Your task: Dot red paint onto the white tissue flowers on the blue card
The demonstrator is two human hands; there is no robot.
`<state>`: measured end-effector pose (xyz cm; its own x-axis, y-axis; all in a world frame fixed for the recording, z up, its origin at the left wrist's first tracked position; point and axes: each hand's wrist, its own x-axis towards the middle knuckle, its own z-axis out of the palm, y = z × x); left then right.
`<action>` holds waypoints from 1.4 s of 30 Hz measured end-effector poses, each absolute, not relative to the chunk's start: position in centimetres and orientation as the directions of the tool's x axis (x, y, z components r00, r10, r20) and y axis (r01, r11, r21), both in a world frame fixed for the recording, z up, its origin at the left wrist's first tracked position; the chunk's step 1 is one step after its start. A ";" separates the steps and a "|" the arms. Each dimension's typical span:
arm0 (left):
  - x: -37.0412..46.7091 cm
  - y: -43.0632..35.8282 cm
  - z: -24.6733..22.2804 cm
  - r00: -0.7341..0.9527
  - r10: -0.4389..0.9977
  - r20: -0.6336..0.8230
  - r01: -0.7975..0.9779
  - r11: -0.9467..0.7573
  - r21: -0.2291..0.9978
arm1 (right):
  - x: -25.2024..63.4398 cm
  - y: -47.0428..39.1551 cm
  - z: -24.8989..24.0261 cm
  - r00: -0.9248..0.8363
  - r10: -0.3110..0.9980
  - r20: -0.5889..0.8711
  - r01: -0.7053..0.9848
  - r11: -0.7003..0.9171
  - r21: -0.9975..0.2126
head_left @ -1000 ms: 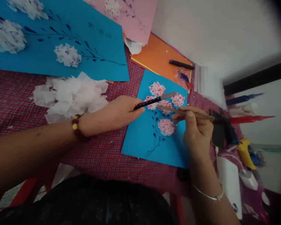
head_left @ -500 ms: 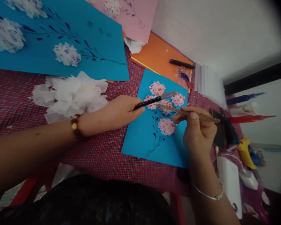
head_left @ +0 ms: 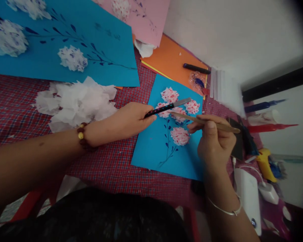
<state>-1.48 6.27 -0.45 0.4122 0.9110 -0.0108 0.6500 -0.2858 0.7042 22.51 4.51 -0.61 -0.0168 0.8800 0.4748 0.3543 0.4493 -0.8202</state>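
In my left hand [head_left: 135, 121] is a black pen [head_left: 161, 110] with coloured specks and a grey cap, pointing right over a blue sheet [head_left: 146, 148]. My right hand [head_left: 215, 139] pinches a thin wooden stick [head_left: 192, 118], its tapered tip among the paper flowers on that sheet. Those flowers, such as the lowest one [head_left: 179, 136], are crumpled white tissue dotted with red. Dark painted stems and leaves [head_left: 168, 148] run below them. Whether the stick's tip touches a flower I cannot tell.
Loose white tissue [head_left: 80, 101] is heaped on the checked tablecloth [head_left: 111, 164]. A larger blue sheet [head_left: 116, 60] with paper flowers lies at upper left. Orange card [head_left: 164, 55] holds a dark marker [head_left: 196, 68]. A white power bank [head_left: 247, 198] and a red-tipped tube [head_left: 270, 128] lie at right.
My right hand has shifted slightly to the right, and the rear end of the stick has moved with it. My left hand and the pen stay in place.
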 end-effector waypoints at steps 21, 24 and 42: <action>-1.5 6.2 -0.6 0.422 0.907 0.003 0.639 -0.300 0.708 | 22.5 4.6 -0.6 -0.036 0.891 0.452 0.394 0.429 -0.813; -1.5 6.2 -0.7 0.428 0.903 0.013 0.634 -0.311 0.709 | 22.4 4.5 -0.6 -0.034 0.895 0.444 0.399 0.420 -0.815; -1.5 6.3 -0.6 0.429 0.903 0.006 0.647 -0.312 0.696 | 22.5 4.5 -0.7 -0.004 0.883 0.469 0.329 0.445 -0.833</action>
<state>-1.51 6.26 -0.62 0.4289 0.9033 0.0062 0.6466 -0.3118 0.6962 22.49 4.48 -0.70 -0.0043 0.8830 0.4694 0.3288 0.4446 -0.8332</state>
